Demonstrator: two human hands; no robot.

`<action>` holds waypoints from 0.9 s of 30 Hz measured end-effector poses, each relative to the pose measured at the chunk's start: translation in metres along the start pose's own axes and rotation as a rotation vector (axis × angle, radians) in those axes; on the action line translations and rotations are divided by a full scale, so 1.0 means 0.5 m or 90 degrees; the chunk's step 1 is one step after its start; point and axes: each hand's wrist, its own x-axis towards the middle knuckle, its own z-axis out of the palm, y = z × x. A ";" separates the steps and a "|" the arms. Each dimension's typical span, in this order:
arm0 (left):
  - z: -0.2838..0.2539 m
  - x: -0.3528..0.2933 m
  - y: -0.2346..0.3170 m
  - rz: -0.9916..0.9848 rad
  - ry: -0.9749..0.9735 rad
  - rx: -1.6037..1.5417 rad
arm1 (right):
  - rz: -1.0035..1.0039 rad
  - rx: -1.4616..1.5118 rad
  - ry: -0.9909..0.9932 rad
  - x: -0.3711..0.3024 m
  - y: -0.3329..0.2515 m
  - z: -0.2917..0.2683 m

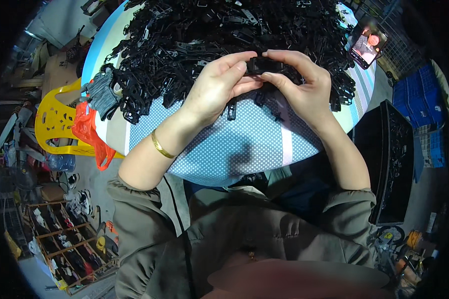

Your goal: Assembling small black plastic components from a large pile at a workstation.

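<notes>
Both hands are closed by their fingertips on one small black part point(267, 65): the left hand point(217, 82) pinches its left end, the right hand point(307, 87) its right end, with thumbs near and fingers far. The part sits between them at the near side of the pile point(184, 55) of dark pieces, over the middle of the surface point(209, 149). The likeliest trouble is a slip: the grip is at the tips only, and if one side pressed harder than the other, the part could twist out. Dropped there, it could be lost among the pile, since the pieces are much alike in colour and tangled. Too much force from both ends might bend or crack it, if it is as thin as it looks; the fingers hide much of it, so its condition cannot be told. The wrists are low over a loose piece point(231, 111) and a smaller scrap point(278, 117) on the near side, and a sleeve or forearm drawn back could sweep these over the near edge toward the lap. On the left, the grey cloth point(103, 92) touches the pile, and a tug on it might drag pieces off beside the red bag point(87, 129).
</notes>
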 end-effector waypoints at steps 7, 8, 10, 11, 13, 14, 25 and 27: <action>0.000 -0.005 0.001 0.003 0.013 0.045 | -0.039 -0.021 0.005 -0.008 0.003 -0.001; 0.001 -0.006 0.000 0.013 0.009 0.046 | -0.049 -0.027 0.004 -0.008 0.002 -0.002; 0.004 -0.005 0.003 0.010 0.006 0.061 | -0.058 -0.037 0.005 -0.009 0.003 -0.006; 0.007 -0.005 0.004 0.007 0.005 0.077 | -0.059 -0.022 -0.002 -0.009 0.005 -0.006; 0.009 -0.009 0.003 0.015 0.010 0.098 | -0.060 -0.004 -0.009 -0.011 0.012 -0.001; 0.010 -0.010 0.002 0.025 0.015 0.119 | -0.069 0.019 -0.016 -0.011 0.016 0.002; 0.012 -0.009 0.016 0.114 -0.014 0.191 | 0.344 0.359 -0.157 -0.009 -0.003 -0.022; 0.015 -0.009 0.016 0.107 -0.023 0.182 | 0.344 0.344 -0.182 -0.003 -0.001 -0.034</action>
